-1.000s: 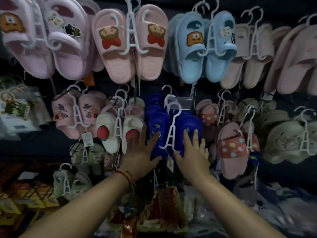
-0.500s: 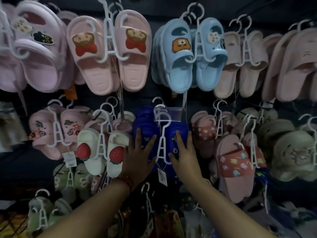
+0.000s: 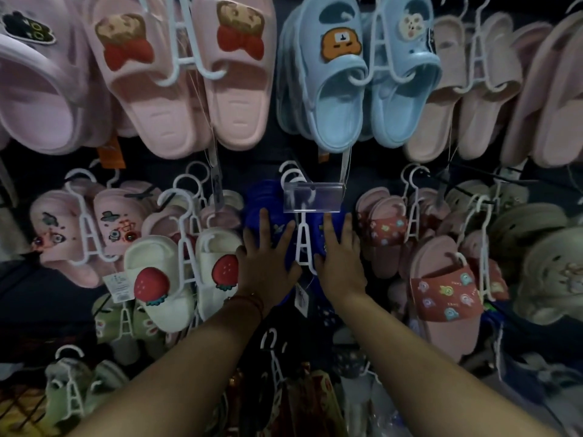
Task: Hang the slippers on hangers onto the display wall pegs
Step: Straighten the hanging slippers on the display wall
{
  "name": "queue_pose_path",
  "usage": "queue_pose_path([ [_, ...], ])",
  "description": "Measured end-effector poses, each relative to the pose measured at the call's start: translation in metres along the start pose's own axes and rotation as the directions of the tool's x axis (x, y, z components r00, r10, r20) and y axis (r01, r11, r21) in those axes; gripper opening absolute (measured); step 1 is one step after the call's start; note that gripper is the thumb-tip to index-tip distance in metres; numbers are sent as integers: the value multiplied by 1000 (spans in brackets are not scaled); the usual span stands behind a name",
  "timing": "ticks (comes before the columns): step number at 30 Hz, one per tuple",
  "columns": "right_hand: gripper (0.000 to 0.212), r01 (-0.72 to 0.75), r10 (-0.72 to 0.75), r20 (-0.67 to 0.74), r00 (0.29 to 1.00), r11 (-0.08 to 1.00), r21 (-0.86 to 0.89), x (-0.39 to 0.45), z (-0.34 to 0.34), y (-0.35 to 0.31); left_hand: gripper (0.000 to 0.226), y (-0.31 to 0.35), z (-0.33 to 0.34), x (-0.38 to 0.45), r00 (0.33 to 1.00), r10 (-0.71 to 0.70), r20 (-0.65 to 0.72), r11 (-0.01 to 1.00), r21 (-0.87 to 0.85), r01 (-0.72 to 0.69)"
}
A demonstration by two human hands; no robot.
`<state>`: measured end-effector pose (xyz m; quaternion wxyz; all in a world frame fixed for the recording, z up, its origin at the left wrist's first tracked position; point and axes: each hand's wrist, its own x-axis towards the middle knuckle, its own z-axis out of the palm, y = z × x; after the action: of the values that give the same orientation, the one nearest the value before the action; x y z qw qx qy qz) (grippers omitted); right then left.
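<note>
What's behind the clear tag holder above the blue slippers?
Through the clear tag holder show white hanger hooks of the dark blue slippers. The peg itself is covered. Both hands press flat below.

Clear plastic label holder [image 3: 313, 197] mid-wall; paper tag [image 3: 118, 283] lower left; orange tag [image 3: 111, 154] above.

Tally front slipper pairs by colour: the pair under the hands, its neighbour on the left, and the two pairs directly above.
Dark blue pair: 1, with left hand and right hand flat on it
White strawberry pair: 1
Pink bear pair: 1
Light blue pair: 1
Total: 4 pairs
</note>
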<state>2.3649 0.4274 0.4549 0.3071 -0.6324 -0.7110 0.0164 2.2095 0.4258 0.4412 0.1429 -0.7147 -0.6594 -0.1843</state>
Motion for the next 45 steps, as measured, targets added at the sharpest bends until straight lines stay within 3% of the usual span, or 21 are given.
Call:
queue_pose_path([
  [3,87,2,-2,2,1000,998,63,-3,-2,1,85,2,-1,-8,1000,-18,4,993,-116,18],
  [6,97,-43,49,-7,999,930,364,-7,2,7,72,2,-3,-18,997,-70,-38,906,-420,48],
  [9,104,-136,240,-37,970,664,735,-11,7,16,58,8,-7,-35,964,-237,-123,655,-753,65],
  [12,108,-238,414,62,908,388,890,-14,12,31,73,16,-9,-49,906,-415,-88,408,-908,98],
  [15,108,-351,387,225,894,293,889,-12,14,39,94,15,-4,-42,869,-495,-20,316,-936,158],
  [17,90,-359,337,256,906,289,887,-10,13,37,101,15,-2,-33,853,-519,56,299,-923,243],
  [20,66,-351,330,252,910,286,892,-9,16,28,98,15,-2,-24,826,-552,111,325,-884,335],
  [26,69,-407,365,291,884,298,863,-10,15,19,98,6,-6,-21,840,-519,154,397,-827,397],
  [30,85,-501,428,318,846,430,752,-10,2,13,96,-3,-13,-29,876,-430,218,380,-837,395],
  [33,82,-503,433,284,856,565,654,-17,-11,7,90,-20,-20,-38,925,-302,232,379,-861,340],
  [36,66,-425,369,216,904,717,553,-27,-27,-2,83,-28,-46,-52,952,-172,251,487,-819,304],
  [39,64,-367,326,169,930,808,461,-37,-39,-10,82,-38,-63,-63,980,3,198,694,-706,140],
  [42,66,-294,264,139,954,911,289,-49,-52,-13,83,-50,-76,-71,946,136,294,839,-542,49],
  [45,74,-236,219,162,962,967,94,-64,-70,-15,83,-56,-84,-83,923,220,314,914,-398,-82],
])
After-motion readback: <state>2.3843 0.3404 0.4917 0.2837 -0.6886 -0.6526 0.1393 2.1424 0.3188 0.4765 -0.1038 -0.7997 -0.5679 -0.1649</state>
